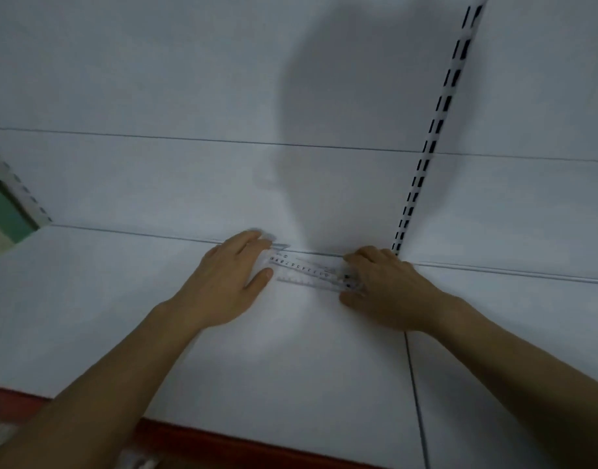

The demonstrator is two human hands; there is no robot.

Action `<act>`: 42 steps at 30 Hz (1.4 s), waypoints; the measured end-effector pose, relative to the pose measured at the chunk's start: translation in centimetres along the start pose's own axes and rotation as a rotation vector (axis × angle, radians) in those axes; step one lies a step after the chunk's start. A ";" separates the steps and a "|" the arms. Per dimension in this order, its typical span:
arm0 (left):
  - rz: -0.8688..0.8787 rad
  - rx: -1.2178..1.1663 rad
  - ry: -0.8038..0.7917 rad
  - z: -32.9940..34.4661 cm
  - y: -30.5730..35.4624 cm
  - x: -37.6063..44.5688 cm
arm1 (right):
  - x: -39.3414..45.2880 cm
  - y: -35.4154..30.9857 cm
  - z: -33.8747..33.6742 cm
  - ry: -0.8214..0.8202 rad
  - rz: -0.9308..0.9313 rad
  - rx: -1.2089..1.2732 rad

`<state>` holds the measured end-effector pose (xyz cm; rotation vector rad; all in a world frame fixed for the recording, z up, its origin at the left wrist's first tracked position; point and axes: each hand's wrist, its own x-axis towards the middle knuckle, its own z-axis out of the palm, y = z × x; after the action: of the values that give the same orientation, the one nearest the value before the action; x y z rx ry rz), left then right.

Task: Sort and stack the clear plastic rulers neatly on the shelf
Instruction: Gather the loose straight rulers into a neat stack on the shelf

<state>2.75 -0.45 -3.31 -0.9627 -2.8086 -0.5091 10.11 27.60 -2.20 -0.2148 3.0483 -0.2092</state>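
A small stack of clear plastic rulers with black numbers lies flat on the white shelf, close to the back panel. My left hand touches the stack's left end with straight fingers behind it and the thumb at its front edge. My right hand covers the right end, its fingers curled over the rulers and its thumb at the front edge. How many rulers the stack holds cannot be made out.
A slotted white upright runs up the back panel just right of the rulers. A seam divides the shelf boards at the right. The shelf's red front edge runs along the bottom. A second slotted upright stands at the far left.
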 end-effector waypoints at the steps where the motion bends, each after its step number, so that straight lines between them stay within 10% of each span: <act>1: 0.050 -0.024 0.016 -0.1 -0.6 0.6 | 0.2 -0.2 0.2 0.005 0.033 0.005; 17: 0.391 -0.525 0.178 1.4 0.1 1.1 | -1.4 -5.0 0.0 0.604 -0.070 0.077; 24: 0.342 -0.502 0.215 1.1 0.1 0.8 | -0.1 -7.9 -0.1 0.644 0.095 0.364; 30: 0.244 -0.640 0.282 1.2 -0.6 1.4 | -2.3 -3.6 2.5 0.228 0.362 0.165; 42: 0.278 -0.676 0.325 1.0 -0.2 1.1 | -2.0 -3.5 4.1 0.506 0.233 0.150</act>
<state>1.72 0.38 -4.10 -1.2075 -2.1799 -1.4670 12.95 23.97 -5.61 0.2419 3.4883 -0.5483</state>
